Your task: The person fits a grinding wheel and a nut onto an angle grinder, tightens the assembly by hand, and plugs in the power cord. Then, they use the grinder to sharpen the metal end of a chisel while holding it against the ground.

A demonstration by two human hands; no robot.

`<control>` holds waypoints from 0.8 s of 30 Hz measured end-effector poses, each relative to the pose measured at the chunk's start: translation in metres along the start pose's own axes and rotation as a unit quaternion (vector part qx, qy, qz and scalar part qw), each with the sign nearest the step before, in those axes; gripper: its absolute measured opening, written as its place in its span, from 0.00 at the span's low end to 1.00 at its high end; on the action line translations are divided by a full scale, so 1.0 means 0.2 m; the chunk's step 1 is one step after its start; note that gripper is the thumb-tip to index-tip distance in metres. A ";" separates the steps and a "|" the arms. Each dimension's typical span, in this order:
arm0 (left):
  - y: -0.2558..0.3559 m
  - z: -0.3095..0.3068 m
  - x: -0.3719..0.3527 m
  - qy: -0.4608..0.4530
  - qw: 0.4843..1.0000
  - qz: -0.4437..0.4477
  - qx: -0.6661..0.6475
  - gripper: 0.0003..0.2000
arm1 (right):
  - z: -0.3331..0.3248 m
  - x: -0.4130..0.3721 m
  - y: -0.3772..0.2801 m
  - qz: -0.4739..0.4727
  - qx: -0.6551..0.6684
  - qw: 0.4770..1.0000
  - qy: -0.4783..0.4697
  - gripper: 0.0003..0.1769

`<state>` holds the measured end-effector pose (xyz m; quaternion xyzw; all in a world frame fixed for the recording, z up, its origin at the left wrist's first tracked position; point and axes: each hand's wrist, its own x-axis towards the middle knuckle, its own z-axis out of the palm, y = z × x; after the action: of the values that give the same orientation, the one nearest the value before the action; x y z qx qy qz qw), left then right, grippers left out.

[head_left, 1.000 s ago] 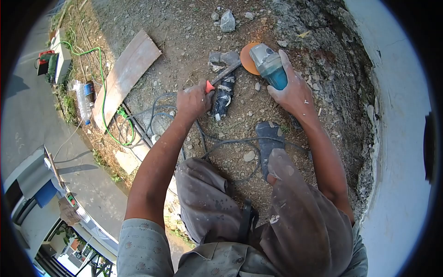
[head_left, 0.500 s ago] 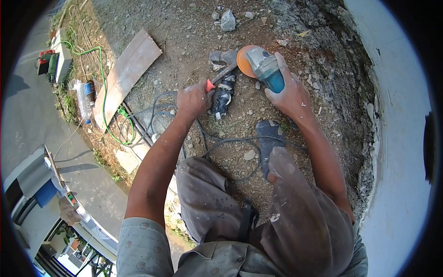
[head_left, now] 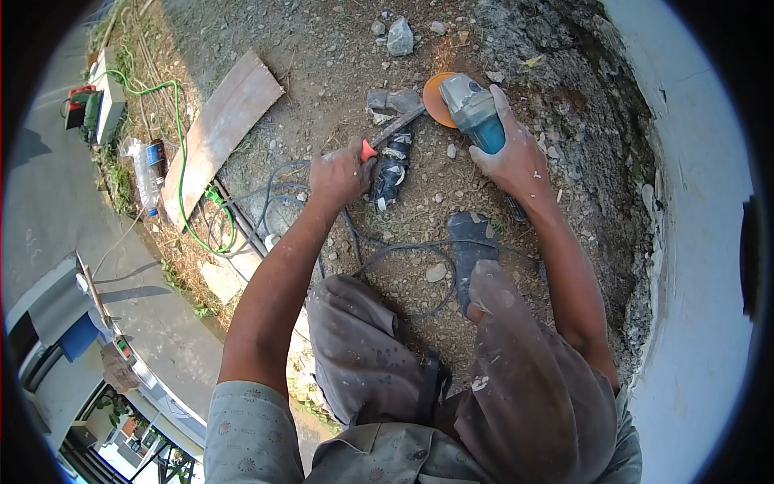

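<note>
My right hand (head_left: 516, 160) is wrapped round the teal-and-grey body of an angle grinder (head_left: 476, 113). Its orange disc (head_left: 438, 100) meets the tip of a flat metal chisel (head_left: 397, 127), or is very close to it. Faint orange sparks show just above the disc. The chisel's red handle end sticks out of my closed left hand (head_left: 340, 175); the rest of the handle is hidden in the fingers. Beneath the chisel, a hammer (head_left: 389, 173) with a dark, tape-wrapped handle lies on the dirt.
A dark cable (head_left: 387, 246) loops over the ground by my boot (head_left: 472, 250). On the left lie a wooden board (head_left: 226, 133), a green hose or cord (head_left: 181, 137) and plastic bottles (head_left: 145, 173). A pale wall (head_left: 693, 242) rises on the right; stones (head_left: 400, 37) lie ahead.
The grinder has shifted slightly right and up, its disc now at the chisel's tip. Sparks have appeared above the disc. My left hand has barely moved.
</note>
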<state>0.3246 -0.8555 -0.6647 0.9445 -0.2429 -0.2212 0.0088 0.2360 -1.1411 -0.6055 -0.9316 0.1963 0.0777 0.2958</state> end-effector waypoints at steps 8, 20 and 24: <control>-0.01 0.00 0.00 0.001 1.000 0.005 0.008 0.17 | 0.00 -0.01 0.01 -0.005 -0.005 1.000 -0.003 0.58; 0.00 0.01 0.00 0.005 1.000 0.007 0.005 0.18 | 0.00 -0.03 0.01 -0.005 -0.006 1.000 -0.009 0.57; 0.00 0.00 0.00 0.003 1.000 0.003 -0.002 0.18 | -0.03 -0.04 -0.02 0.011 0.000 0.999 -0.031 0.57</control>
<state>0.3247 -0.8558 -0.6657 0.9445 -0.2450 -0.2187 0.0121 0.2306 -1.1380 -0.5961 -0.9265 0.1976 0.1096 0.3008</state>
